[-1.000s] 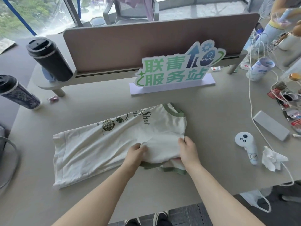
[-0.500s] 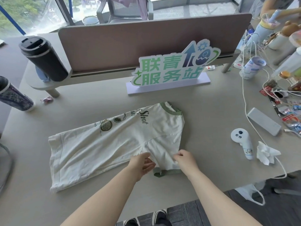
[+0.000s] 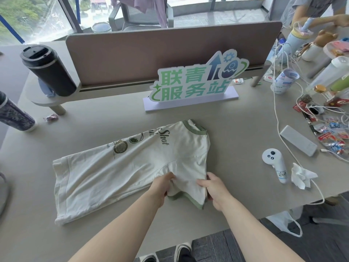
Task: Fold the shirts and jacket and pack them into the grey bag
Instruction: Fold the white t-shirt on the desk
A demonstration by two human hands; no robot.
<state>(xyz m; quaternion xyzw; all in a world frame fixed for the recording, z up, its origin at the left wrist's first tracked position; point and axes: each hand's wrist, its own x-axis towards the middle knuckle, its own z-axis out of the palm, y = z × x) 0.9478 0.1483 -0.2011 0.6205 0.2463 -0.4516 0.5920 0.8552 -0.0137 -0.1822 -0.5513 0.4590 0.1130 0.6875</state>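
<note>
Cream shirt [image 3: 120, 173] with green trim lies flat on the grey table [image 3: 236, 133], already narrowed into a long strip running from the collar at upper right to the hem at lower left; laid flat, presumably so each crease can be set against the surface. Left hand [image 3: 162, 186] and right hand [image 3: 213, 188] each have fingers clamped on the green-edged sleeve at the near edge, one on either side, apparently to keep it taut and square while tucking it. Grey bag and jacket not in view.
</note>
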